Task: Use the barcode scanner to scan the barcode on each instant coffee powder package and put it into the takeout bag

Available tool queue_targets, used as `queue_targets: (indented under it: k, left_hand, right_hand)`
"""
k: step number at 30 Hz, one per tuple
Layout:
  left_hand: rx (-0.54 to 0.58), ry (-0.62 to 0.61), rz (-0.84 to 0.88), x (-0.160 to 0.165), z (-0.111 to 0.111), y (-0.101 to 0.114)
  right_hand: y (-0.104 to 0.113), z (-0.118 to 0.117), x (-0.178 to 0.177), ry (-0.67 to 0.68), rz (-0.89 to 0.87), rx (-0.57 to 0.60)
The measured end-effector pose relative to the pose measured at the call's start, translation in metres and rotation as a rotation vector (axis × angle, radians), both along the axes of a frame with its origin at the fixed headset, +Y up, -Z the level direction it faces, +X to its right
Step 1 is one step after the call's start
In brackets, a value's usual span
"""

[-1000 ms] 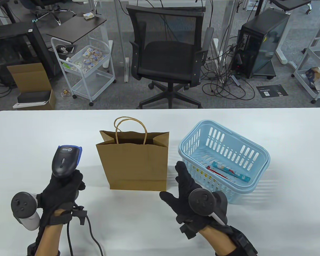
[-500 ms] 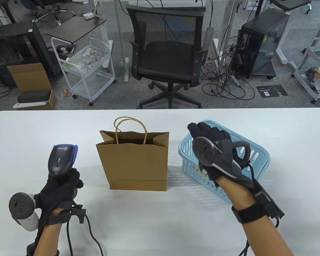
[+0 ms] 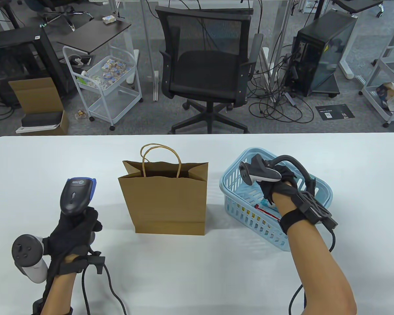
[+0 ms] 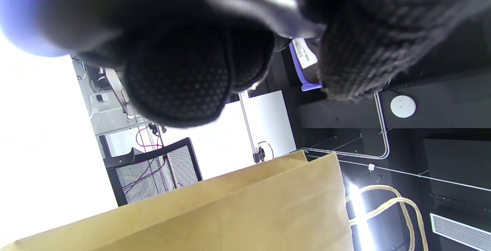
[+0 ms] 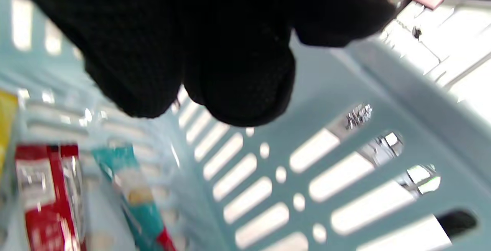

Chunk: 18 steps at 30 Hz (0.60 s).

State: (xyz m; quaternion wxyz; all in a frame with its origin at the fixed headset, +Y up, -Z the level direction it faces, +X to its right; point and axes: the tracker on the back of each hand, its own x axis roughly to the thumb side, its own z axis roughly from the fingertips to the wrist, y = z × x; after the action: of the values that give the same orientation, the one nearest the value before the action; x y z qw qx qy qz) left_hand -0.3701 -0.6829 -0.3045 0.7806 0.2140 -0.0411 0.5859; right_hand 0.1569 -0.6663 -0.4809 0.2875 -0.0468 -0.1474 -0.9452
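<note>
My left hand (image 3: pixel 75 231) grips the handle of a dark grey barcode scanner (image 3: pixel 76 196) with a blue trim, held upright left of the brown paper takeout bag (image 3: pixel 165 200). The bag stands open at the table's middle; its side fills the bottom of the left wrist view (image 4: pixel 249 216). My right hand (image 3: pixel 277 187) reaches down into the light blue basket (image 3: pixel 229 175). A red coffee stick (image 5: pixel 46 193) and a teal one (image 5: pixel 134 193) lie on the basket floor. The gloved fingertips (image 5: pixel 238 82) hang above them with nothing between them.
A black cable (image 3: pixel 110 288) runs from the scanner toward the table's near edge. The basket wall (image 5: pixel 307 155) is close in front of my right fingers. Beyond the far table edge stands a black office chair (image 3: pixel 207 65).
My right hand rose from beside the bag, crossed over the basket rim and now dips inside it. The left hand with the scanner sank slightly and then stayed still.
</note>
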Motion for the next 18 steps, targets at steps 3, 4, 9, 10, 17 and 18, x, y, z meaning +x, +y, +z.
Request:
queue_targets:
  k: [3, 4, 9, 10, 17, 18]
  left_hand:
    - [-0.011, -0.002, -0.008, 0.000, -0.001, -0.001]
    - [-0.012, -0.002, -0.007, 0.000, -0.001, -0.001]
    - [-0.013, -0.001, 0.012, -0.002, -0.002, -0.001]
    - [-0.014, 0.000, 0.012, -0.002, -0.002, -0.001]
    - [-0.021, -0.005, -0.012, 0.001, -0.002, -0.002]
    - [-0.022, -0.007, -0.019, 0.002, -0.002, -0.003]
  right_hand:
    - [-0.020, -0.008, 0.007, -0.080, 0.016, -0.065]
    - [-0.024, -0.010, 0.009, -0.099, 0.007, -0.078]
    - [-0.051, -0.018, 0.018, -0.228, -0.036, -0.182]
    - [-0.054, -0.019, 0.019, -0.231, -0.031, -0.194]
    - [-0.072, -0.018, 0.019, -0.210, -0.018, -0.189]
    - [-0.072, -0.019, 0.019, -0.199, -0.009, -0.181]
